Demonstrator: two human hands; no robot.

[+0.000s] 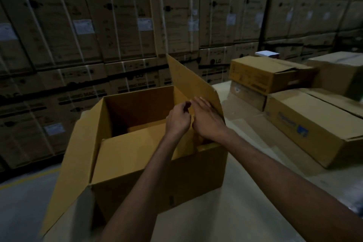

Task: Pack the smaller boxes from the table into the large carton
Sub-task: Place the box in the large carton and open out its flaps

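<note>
Large carton (157,173) at centre frame on table (235,212), top open. Right flap (188,80) upright, standing between hands and smaller boxes (271,76) stacked at right of frame. LG cartons (117,25) walled across background. Right hand (206,118) flat on right flap, fingers straight. Left hand (177,119) just beside, fingers curled; cannot tell if holding anything.

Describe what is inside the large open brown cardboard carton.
Brown cardboard surfaces show inside the large open carton; whether flap or smaller box is unclear. The left hand and right hand reach in at its right wall. The near inward-leaning panel hides the bottom.
</note>
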